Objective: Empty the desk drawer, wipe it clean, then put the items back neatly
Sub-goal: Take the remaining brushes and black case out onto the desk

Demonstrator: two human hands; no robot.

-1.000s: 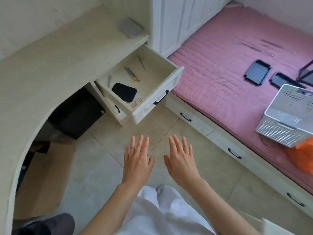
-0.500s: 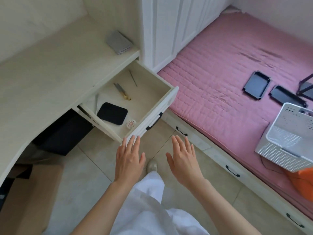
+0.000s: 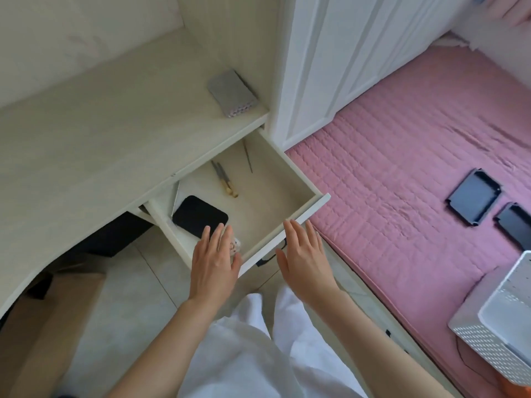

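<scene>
Both hands flat, fingers straight, grasping nothing. Left hand [image 3: 214,264] nearer: pad [image 3: 200,216] just ahead of fingertips, long axis slanting right in drawer [image 3: 298,182]. Right hand [image 3: 304,258] over front edge.

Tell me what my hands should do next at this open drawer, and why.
Probably lower the left hand onto the flat black rounded pad and lift it out: the white desk drawer is open, nothing has been removed, both hands are empty, and the pad lies under those fingertips.

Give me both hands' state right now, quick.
Left hand: open, fingers straight, holding nothing, over the drawer's front corner.
Right hand: open, holding nothing, at the drawer front.
</scene>
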